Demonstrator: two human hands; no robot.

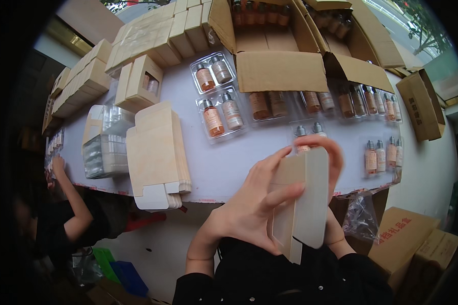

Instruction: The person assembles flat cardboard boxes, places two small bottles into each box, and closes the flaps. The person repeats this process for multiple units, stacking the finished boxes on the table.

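My left hand (248,206) grips one side of a pale wood-patterned paperboard box (290,198), its thumb and fingers spread over the panel. On the far side, my right hand (332,156) holds the same box, its fingers curled around the upper edge and partly hidden. A white end flap (313,202) stands unfolded towards me. Just beyond the box, two small bottles (317,129) in a clear tray are partly covered by my hands. A stack of flat folded cartons (152,148) lies left of my hands. Trays of paired bottles (221,114) rest farther back.
Finished boxes (149,38) are stacked at the back left, beside open corrugated cartons (282,72) holding bottles. Clear plastic trays (107,152) stand left. A co-worker's arm (74,202) reaches the table's left end. Cardboard boxes (404,240) sit low at right, near a plastic bag (360,217).
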